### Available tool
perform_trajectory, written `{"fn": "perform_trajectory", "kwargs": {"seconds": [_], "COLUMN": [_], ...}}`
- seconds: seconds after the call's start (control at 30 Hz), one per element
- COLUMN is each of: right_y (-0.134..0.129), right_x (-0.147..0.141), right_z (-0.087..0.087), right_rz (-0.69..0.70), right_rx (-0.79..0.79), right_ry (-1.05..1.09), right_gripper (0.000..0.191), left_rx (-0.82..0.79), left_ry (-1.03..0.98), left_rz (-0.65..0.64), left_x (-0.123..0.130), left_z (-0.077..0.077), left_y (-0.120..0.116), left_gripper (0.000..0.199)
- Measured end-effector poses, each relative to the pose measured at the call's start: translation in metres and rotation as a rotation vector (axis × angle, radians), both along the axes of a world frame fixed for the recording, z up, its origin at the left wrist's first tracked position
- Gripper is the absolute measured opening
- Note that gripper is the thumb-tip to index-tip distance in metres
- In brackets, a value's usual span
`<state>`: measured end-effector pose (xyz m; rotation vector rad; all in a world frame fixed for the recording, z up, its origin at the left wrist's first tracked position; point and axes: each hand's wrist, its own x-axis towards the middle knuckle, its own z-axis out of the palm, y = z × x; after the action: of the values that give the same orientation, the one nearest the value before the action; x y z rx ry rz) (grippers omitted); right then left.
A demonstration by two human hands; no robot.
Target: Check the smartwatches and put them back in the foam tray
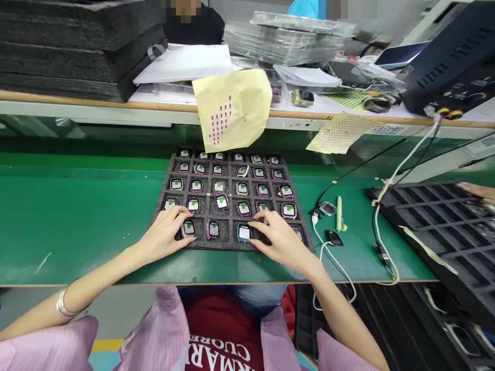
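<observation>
A black foam tray point(201, 220) with rows of compartments lies in front of me, holding several smartwatch bodies with lit screens. My left hand point(164, 233) is at its front left, thumb and fingertips closed about a grey smartwatch point(188, 227) in the front row. At the front row's middle, my right hand point(279, 238) pinches the right side of a blue smartwatch point(243, 232) that shows a white screen. Between them sits a purple smartwatch point(213, 229), touched by neither hand. My right hand partly covers the compartments beneath it.
Right of the tray lie a white cable point(328, 247), a green pen-like tool point(339, 214) and a loose black watch piece point(334, 237). Another foam tray point(421, 216) stands far right, with another person's hand point(479, 190) at it. A shelf point(154, 109) with stacked foam runs behind.
</observation>
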<state>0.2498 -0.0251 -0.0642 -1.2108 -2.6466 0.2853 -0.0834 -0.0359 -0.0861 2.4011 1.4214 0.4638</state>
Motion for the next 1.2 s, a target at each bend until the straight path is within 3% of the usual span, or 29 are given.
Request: {"fn": "perform_trajectory", "kwargs": {"seconds": [0.17,0.33,0.4,0.53,0.63,0.73,0.8,0.87,0.97,1.07,1.2], "right_y": [0.007,0.007,0.005,-0.005,-0.017,-0.028,-0.032,-0.034,-0.034,-0.033,-0.032], "right_x": [-0.033,-0.040,-0.034,-0.016,-0.009,-0.013,-0.019,-0.027,-0.036,-0.040,-0.041], "right_z": [0.004,-0.004,-0.007,-0.005,0.000,0.001,0.000,0.000,0.003,0.008,0.012], "right_rz": [0.031,-0.053,-0.078,-0.193,-0.299,-0.349,-0.370,-0.391,-0.409,-0.363,-0.319], "right_rx": [0.042,0.021,-0.016,-0.223,-0.481,-0.691,-0.726,-0.724,-0.748,-0.791,-0.755], "right_ry": [-0.197,-0.153,-0.046,0.407,0.785,1.081,1.189,1.273,1.343,1.359,1.419], "right_gripper": [0.034,0.037,0.037,0.040,0.048,0.060,0.060,0.055,0.053,0.057,0.051], "left_rx": [0.085,-0.005,-0.017,-0.036,-0.181,-0.590,-0.775,-0.862,-1.054,-1.229,-1.300], "left_ry": [0.156,0.378,0.371,0.300,0.024,-0.646,-1.037,-1.269,-1.402,-1.444,-1.465], "left_rz": [-0.159,-0.243,-0.243,-0.250,-0.206,-0.114,-0.071,-0.027,0.009,0.022,0.032], "left_x": [0.035,0.067,0.072,0.073,0.070,0.068,0.068,0.069,0.072,0.075,0.078], "left_z": [0.019,0.029,0.028,0.027,0.032,0.045,0.055,0.065,0.071,0.068,0.060], "left_y": [0.009,0.022,0.025,0.030,0.034,0.034,0.031,0.025,0.017,0.013,0.011], "left_gripper": [0.037,0.027,0.028,0.030,0.035,0.043,0.046,0.045,0.037,0.030,0.035]}}
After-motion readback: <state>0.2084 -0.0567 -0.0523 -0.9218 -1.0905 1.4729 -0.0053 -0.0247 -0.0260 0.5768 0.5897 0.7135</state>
